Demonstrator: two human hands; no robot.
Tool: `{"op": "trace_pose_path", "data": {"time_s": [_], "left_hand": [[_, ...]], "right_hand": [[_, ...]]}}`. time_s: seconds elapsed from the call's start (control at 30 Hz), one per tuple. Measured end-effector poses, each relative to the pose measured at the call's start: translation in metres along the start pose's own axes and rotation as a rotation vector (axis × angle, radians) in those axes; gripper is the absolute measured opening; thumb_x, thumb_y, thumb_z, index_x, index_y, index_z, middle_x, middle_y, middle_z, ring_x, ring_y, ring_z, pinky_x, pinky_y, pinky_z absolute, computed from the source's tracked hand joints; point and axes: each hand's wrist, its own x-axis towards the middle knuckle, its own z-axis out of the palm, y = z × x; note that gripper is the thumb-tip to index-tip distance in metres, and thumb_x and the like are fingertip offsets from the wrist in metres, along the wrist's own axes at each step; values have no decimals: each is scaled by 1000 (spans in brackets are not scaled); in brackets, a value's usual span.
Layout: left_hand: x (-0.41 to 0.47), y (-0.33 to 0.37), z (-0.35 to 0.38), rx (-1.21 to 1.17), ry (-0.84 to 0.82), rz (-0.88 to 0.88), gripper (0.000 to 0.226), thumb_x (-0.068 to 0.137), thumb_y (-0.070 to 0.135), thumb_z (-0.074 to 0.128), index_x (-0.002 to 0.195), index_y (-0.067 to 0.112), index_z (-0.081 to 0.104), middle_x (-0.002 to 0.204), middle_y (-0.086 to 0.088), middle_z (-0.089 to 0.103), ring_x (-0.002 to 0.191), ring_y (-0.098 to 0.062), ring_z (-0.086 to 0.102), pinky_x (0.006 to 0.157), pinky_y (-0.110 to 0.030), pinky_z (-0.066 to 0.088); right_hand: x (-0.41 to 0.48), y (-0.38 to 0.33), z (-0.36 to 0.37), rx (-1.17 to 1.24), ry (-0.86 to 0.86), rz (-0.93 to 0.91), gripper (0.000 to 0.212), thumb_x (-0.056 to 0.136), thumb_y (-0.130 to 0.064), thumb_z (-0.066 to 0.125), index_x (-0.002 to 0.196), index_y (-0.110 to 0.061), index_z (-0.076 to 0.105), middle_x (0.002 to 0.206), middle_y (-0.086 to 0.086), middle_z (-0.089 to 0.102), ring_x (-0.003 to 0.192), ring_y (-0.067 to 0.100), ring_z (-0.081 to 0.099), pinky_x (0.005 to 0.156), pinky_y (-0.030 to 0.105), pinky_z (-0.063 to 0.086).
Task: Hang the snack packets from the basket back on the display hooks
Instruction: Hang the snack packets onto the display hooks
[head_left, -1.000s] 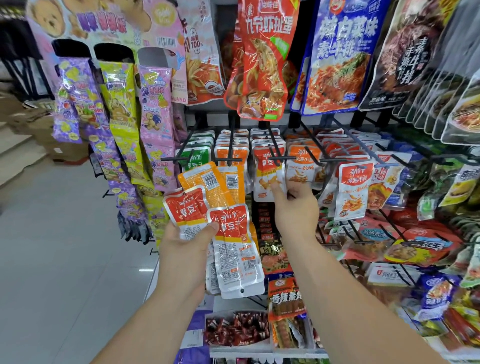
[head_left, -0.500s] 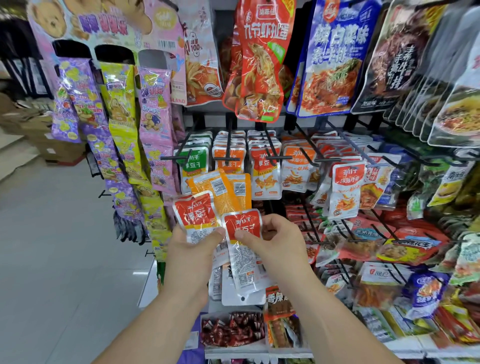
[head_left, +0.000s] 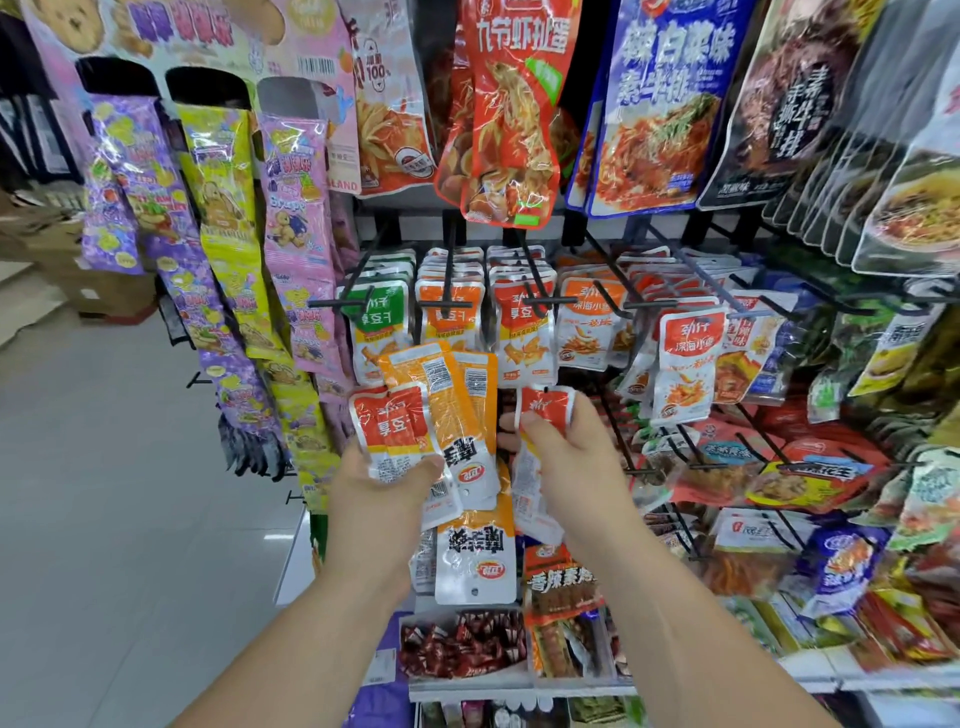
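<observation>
Shop display rack (head_left: 410, 224) | left hand (head_left: 382, 488) grips packet fan (head_left: 441, 410) | right hand (head_left: 566, 457) pinches one red packet (head_left: 545, 408) | next: thread its hole onto the matching hook (head_left: 531, 280)

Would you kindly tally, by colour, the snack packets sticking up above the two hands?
Red packets: 2, one in the left hand, the other in the right hand.
Orange packets: 2, both in the left hand, barcodes facing out; the second is beside the first.
Total: 4.
</observation>
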Motion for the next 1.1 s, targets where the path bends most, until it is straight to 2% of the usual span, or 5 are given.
{"op": "trace_pose_path", "data": {"time_s": [0.27, 0.4, 0.5, 0.7, 1.1], "left_hand": [[1, -1, 12, -32, -4, -31, 36, 84, 6, 84, 93, 38, 71, 99, 4, 80, 99, -28, 75, 94, -57, 59], [-3, 5, 18, -50, -24, -5, 31, 86, 2, 81, 98, 28, 69, 91, 12, 78, 95, -18, 74, 84, -36, 58], [-1, 7, 15, -51, -27, -3, 33, 86, 1, 80, 101, 28, 70, 96, 9, 79, 97, -18, 75, 88, -39, 59], [-1, 3, 12, -43, -12, -28, 36, 84, 1, 82, 98, 33, 72, 100, 6, 80, 99, -24, 75, 97, -56, 57], [7, 8, 17, -169, 20, -88, 33, 85, 5, 83, 96, 32, 68, 102, 0, 78, 103, -32, 73, 91, -52, 59]], "right_hand": [[-7, 5, 14, 56, -10, 79, 44, 76, -64, 60, 81, -22, 49, 91, 10, 56, 84, 30, 57, 77, 49, 47], [-5, 14, 13, 14, 1, 5, 18, 90, -43, 66, 95, -29, 55, 87, -1, 59, 74, 20, 61, 66, 36, 48], [-1, 18, 3, -55, -64, 13, 42, 94, -36, 73, 125, -34, 45, 106, -7, 65, 83, 6, 69, 76, 29, 56], [6, 12, -15, -258, -195, 67, 19, 90, -45, 76, 92, -26, 74, 79, -14, 75, 68, 1, 69, 61, 20, 48], [32, -24, -9, -57, -84, -155, 10, 102, -35, 63, 103, -27, 69, 85, -22, 72, 82, -9, 63, 78, 19, 49]]}}
